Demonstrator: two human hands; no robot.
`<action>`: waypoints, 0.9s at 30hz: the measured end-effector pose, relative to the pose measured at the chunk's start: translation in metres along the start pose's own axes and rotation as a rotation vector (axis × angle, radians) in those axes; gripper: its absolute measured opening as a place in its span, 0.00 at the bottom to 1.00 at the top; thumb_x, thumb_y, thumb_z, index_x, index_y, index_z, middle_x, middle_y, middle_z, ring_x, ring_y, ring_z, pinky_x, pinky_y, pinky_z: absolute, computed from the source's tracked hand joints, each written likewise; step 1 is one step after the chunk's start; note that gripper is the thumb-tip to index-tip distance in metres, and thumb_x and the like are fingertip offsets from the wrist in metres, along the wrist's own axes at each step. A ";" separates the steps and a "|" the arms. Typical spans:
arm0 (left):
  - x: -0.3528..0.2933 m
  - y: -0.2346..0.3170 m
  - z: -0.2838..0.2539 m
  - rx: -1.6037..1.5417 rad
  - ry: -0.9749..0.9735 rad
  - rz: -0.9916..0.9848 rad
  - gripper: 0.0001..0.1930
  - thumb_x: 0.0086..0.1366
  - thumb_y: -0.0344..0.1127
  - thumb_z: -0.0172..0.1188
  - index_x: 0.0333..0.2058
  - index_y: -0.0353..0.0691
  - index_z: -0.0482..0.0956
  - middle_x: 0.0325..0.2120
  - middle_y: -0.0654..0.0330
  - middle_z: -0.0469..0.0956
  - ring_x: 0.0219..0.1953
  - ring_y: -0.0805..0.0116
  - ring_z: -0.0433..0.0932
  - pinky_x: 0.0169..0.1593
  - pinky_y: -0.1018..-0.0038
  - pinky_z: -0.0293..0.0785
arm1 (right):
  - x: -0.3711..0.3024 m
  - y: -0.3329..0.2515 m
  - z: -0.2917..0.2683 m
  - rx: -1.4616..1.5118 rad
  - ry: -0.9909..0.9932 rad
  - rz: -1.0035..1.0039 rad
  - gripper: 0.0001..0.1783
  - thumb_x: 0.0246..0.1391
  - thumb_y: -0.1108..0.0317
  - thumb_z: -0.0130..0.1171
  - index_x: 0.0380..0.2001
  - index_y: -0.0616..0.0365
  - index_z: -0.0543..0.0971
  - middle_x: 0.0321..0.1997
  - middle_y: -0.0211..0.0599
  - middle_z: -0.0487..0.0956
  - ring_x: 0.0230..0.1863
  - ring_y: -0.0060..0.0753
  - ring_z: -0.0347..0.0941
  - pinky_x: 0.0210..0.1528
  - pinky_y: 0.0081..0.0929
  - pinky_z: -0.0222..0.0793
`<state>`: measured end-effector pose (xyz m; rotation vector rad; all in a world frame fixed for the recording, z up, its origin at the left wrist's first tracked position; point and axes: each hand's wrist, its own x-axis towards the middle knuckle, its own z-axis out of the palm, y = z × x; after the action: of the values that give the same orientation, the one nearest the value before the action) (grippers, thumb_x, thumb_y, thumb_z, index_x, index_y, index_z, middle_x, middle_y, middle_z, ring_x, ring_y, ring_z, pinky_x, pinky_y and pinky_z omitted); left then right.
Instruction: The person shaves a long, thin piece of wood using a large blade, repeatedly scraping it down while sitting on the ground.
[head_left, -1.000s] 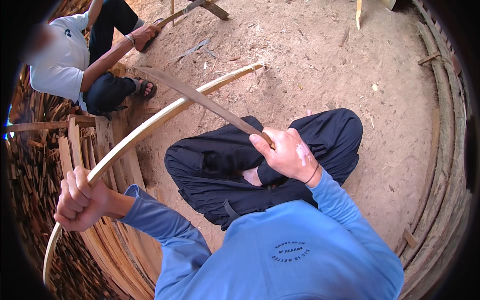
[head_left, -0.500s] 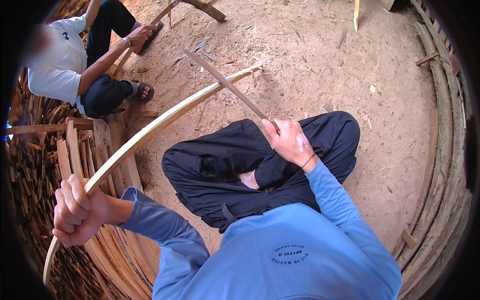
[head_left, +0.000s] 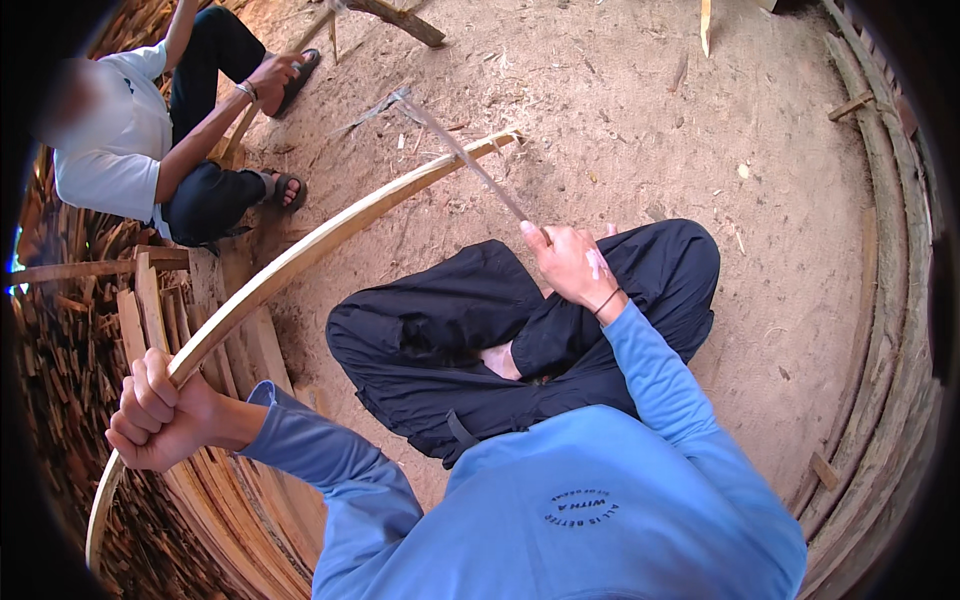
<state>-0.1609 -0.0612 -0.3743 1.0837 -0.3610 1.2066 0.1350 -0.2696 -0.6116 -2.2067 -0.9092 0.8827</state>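
Head view, biggest thing first — what fills the place?

— Bare dirt floor (head_left: 640, 120), scattered with chips and slivers, ringed by stacked wooden slats (head_left: 890, 330) on the right and a heap of cut strips (head_left: 60, 400) on the left. A second person (head_left: 130, 150) sits at upper left, one hand by a sandalled foot.

— And the one wearing the camera?

— Seated cross-legged in black trousers (head_left: 470, 320) and a blue long-sleeved shirt (head_left: 560, 500).

— What are they working on?

— A long curved wooden strip (head_left: 330, 230), pale and bowed, running from lower left up to its tip near the middle of the floor. The left hand (head_left: 160, 410) is clenched tight around its lower part, holding it raised.

— The other hand?

— The right hand (head_left: 572, 265) grasps the handle of a long thin blade (head_left: 460, 150), which slants up and left, crossing the strip close to its far end. Whether the edge touches the wood there, I cannot tell

— How far along does it look?

— My guess is midway: the strip looks smooth and clean along most of its length, shavings lie under the tip, and the blade is at the far end, so that end seems to be what remains
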 end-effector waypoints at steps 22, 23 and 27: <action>-0.002 0.013 -0.040 0.334 0.407 0.108 0.24 0.68 0.33 0.45 0.15 0.54 0.46 0.10 0.72 0.43 0.12 0.80 0.38 0.18 0.78 0.39 | 0.025 -0.012 -0.013 -0.234 0.056 0.032 0.34 0.62 0.39 0.44 0.31 0.62 0.82 0.31 0.60 0.79 0.40 0.64 0.77 0.45 0.54 0.71; -0.002 0.011 -0.037 0.360 0.402 0.136 0.24 0.69 0.33 0.45 0.15 0.54 0.46 0.10 0.72 0.43 0.12 0.80 0.38 0.18 0.78 0.39 | 0.020 -0.019 -0.014 -0.186 0.028 -0.027 0.34 0.62 0.39 0.44 0.29 0.62 0.82 0.30 0.60 0.79 0.40 0.64 0.77 0.45 0.53 0.70; 0.001 0.012 -0.033 0.312 0.423 0.122 0.24 0.70 0.33 0.44 0.15 0.54 0.46 0.10 0.72 0.43 0.12 0.80 0.38 0.17 0.78 0.39 | 0.024 -0.007 -0.011 -0.215 0.047 -0.115 0.35 0.62 0.40 0.43 0.28 0.65 0.81 0.30 0.61 0.79 0.39 0.64 0.76 0.44 0.52 0.70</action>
<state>-0.1811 -0.0340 -0.3838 1.0443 0.0935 1.5979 0.1533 -0.2499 -0.6082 -2.3178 -1.1419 0.7048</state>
